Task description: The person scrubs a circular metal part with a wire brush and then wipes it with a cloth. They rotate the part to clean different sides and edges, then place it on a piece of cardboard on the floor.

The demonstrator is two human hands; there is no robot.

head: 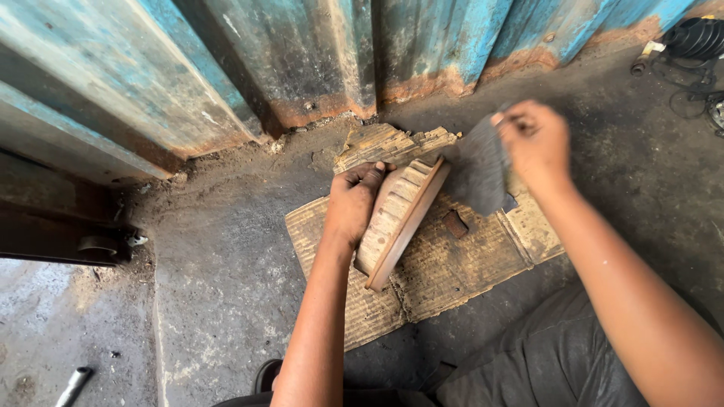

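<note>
Your left hand (353, 202) is clamped on a ribbed, rust-brown disc (398, 220), fingers curled over its upper edge, holding it tilted on its rim so the slotted side faces up and to the left. The lower rim of the disc rests on a torn sheet of dirty cardboard (460, 264) that lies flat on the concrete floor (219, 286). Your right hand (534, 139) is closed on a grey piece of abrasive sheet or cloth (479, 175), which hangs down from your fingers and sits just beside the upper right face of the disc; the blur there hides whether the two touch. Your hands are apart, one on either side of the disc. A small dark brown scrap (455, 224) lies on the cardboard just right of the disc. Behind the cardboard stands a corrugated blue metal wall (302, 53), rusted along its foot. A short metal tube (73, 386) lies on the floor at the lower left, well apart from you, and black cables (690, 45) sit at the upper right corner.
</note>
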